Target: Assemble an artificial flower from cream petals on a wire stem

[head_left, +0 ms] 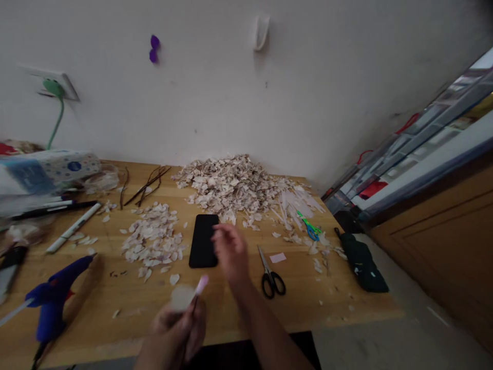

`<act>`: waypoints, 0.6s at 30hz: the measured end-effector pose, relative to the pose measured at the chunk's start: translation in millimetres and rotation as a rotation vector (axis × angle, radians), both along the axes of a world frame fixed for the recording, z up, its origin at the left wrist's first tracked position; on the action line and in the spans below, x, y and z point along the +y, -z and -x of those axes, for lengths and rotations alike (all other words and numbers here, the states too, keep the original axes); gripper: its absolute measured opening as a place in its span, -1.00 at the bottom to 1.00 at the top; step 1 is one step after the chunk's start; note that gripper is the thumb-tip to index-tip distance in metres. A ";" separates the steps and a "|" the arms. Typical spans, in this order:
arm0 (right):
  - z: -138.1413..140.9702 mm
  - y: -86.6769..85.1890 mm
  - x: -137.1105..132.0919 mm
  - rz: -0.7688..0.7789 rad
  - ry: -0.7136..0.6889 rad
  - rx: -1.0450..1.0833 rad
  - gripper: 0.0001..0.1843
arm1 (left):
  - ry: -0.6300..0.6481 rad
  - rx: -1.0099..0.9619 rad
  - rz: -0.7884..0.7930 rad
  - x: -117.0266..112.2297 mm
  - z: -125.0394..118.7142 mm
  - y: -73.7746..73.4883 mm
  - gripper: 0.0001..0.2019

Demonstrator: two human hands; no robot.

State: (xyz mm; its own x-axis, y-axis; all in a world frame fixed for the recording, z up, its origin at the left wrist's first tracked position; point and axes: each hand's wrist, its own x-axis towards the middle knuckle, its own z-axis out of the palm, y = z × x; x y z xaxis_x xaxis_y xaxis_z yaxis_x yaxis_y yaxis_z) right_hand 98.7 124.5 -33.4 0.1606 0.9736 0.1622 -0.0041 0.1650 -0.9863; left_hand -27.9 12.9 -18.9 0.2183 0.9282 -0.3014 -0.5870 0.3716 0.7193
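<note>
At the front of the table, my left hand (177,324) is closed round a thin dark twig (195,302) with a pink tip (202,283) at its upper end. Beside the twig, a blurred whitish round piece (182,298) shows above the thumb; whether it is gripped I cannot tell. My right hand (232,252) hovers by the right edge of a black phone (204,240). Its fingers are loosely bent and apart, slightly blurred, with nothing visible in them. Left of the phone lies a spread of pale dried petals (154,239).
A large heap of dried flakes (231,185) stands against the wall. Black-handled scissors (271,280), a pink slip (278,257) and green-blue scissors (310,228) lie on the right. A blue glue gun (57,293), white pen (73,228) and dark twigs (148,186) occupy the left.
</note>
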 end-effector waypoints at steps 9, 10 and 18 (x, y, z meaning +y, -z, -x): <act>-125.9 10.8 55.7 -0.529 0.353 -0.258 -0.78 | -0.008 -0.018 -0.212 163.4 -84.8 23.7 -0.82; -125.3 11.3 64.5 -0.556 0.314 -0.289 -0.76 | 0.013 -0.012 -0.220 170.3 -88.2 24.5 -0.83; -115.0 28.3 78.8 -0.630 0.100 -0.372 -0.63 | 0.113 0.070 -0.207 194.3 -75.7 26.0 -0.64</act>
